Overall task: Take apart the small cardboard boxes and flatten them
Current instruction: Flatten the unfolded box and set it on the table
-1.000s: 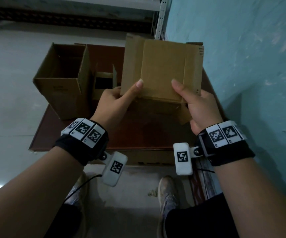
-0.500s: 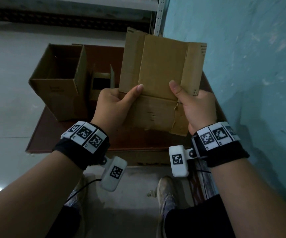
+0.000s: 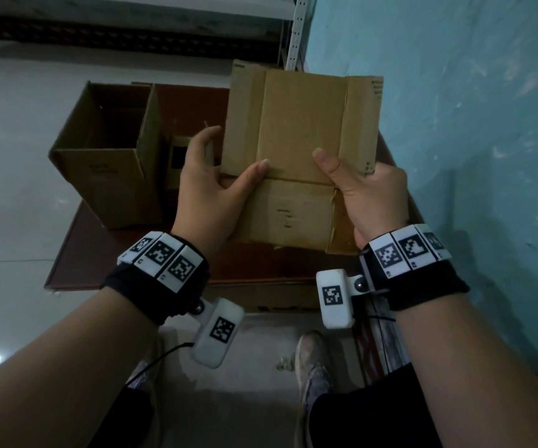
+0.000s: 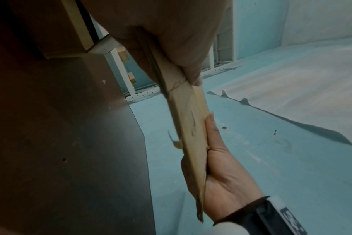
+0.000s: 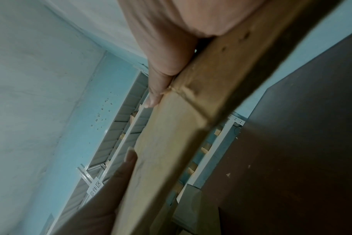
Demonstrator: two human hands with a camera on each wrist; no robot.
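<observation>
I hold a small brown cardboard box [image 3: 300, 124], pressed flat, upright above the brown table [image 3: 125, 253]. My left hand [image 3: 212, 195] grips its lower left edge, thumb laid across the front; the forefinger shows curled beside the left edge. My right hand [image 3: 368, 195] pinches the lower right corner, thumb on the front, fingers behind. The left wrist view shows the flattened box [image 4: 189, 120] edge-on, held between my left thumb [image 4: 193, 76] and the right hand [image 4: 227, 179]. In the right wrist view the flat box [image 5: 171, 135] runs diagonally under my right thumb [image 5: 161, 89].
A large open cardboard box [image 3: 106, 156] stands on the table's left side, with a small open box [image 3: 177, 156] behind it. More cardboard [image 3: 261, 299] lies under the table's near edge. A blue wall [image 3: 455, 124] closes the right side; a metal shelf upright [image 3: 293, 27] stands at the back.
The box, still partly folded open a second ago, is now pressed flat and raised closer to me. My left forefinger has come out beside its left edge.
</observation>
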